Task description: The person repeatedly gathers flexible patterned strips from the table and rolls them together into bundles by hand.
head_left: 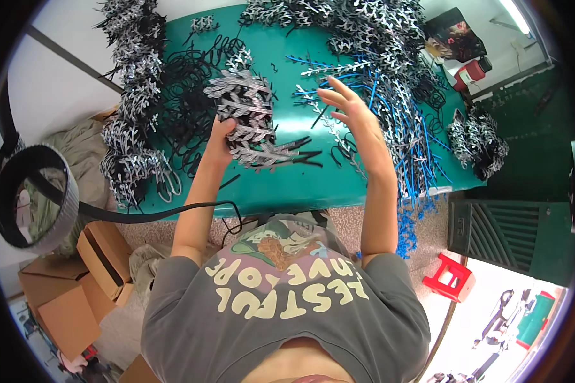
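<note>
My left hand [222, 139] is closed around a thick bundle of silver leaf trims [248, 115] with black cord ends sticking out to the right. Its thumb shows at the near side; the other fingers are hidden behind the bundle. Raised over the green table [294, 185], my right hand [354, 115] has its fingers apart and nothing in them. Close by it lie a loose silver leaf strand [335, 69] and a heap of similar strands mixed with blue cords [396, 127].
Silver leaf trims [134, 83] are piled along the table's left edge, beside tangled black cords [195, 83]. A red container [471, 73] and another trim bundle [478, 143] sit at the right. Left are a ring lamp [35, 198] and cardboard boxes [67, 306]; a red stool [448, 276] stands right.
</note>
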Available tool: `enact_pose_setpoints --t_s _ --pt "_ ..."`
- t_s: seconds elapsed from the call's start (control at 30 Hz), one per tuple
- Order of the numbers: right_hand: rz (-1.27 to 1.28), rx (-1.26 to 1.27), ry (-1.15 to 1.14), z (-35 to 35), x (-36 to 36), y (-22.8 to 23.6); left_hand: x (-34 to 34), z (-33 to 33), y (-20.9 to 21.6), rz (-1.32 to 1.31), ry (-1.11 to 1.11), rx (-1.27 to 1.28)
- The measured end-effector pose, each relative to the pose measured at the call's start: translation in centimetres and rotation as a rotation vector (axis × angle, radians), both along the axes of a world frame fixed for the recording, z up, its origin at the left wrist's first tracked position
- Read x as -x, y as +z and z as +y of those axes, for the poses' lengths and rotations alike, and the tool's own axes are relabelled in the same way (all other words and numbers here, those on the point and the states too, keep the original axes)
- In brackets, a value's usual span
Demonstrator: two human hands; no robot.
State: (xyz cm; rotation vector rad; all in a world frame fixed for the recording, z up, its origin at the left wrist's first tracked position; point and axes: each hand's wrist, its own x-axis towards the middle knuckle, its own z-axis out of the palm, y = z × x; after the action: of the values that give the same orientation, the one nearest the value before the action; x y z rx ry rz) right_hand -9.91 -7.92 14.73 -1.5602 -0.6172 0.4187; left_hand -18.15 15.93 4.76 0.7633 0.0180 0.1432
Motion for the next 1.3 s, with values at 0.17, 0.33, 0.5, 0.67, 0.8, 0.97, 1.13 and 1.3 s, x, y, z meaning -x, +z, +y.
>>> enact_pose_setpoints --t_s 0.17,0.33,0.5,0.67,0.8,0.97,1.13,1.3 --pt "0.091 -0.062 0.098 -1.2 2.6 -1.5 0.0 0.8 0.6 -0.314 -0.181 0.204" --pt "0.298 -0.244 0.209 -0.1 5.2 -1.1 -0.1 0.6 0.9 -0.444 -0.260 0.405" --pt "0.186 -0.249 0.153 0.5 6.2 -1.6 0.2 0.9 0.3 -0.443 -0.285 0.477" --pt "0.174 -0.272 0.157 0.7 6.6 -2.0 1.0 0.6 0.3 -0.409 -0.249 0.466" --pt "0.170 -0.204 0.079 -0.5 6.4 -2.7 0.9 -0.3 0.0 -0.272 -0.269 0.423" --pt "-0.620 0.247 -0.611 -1.1 5.6 -2.6 0.9 0.4 -2.4 0.162 -0.006 -0.049" --pt "-0.711 0.534 -0.465 0.1 6.4 -4.9 -1.1 -8.4 0.4 0.110 -0.110 -0.182" --pt "-0.320 0.341 -0.605 -6.4 2.4 -8.5 -5.2 -12.7 -0.1 0.108 -0.515 -0.116"
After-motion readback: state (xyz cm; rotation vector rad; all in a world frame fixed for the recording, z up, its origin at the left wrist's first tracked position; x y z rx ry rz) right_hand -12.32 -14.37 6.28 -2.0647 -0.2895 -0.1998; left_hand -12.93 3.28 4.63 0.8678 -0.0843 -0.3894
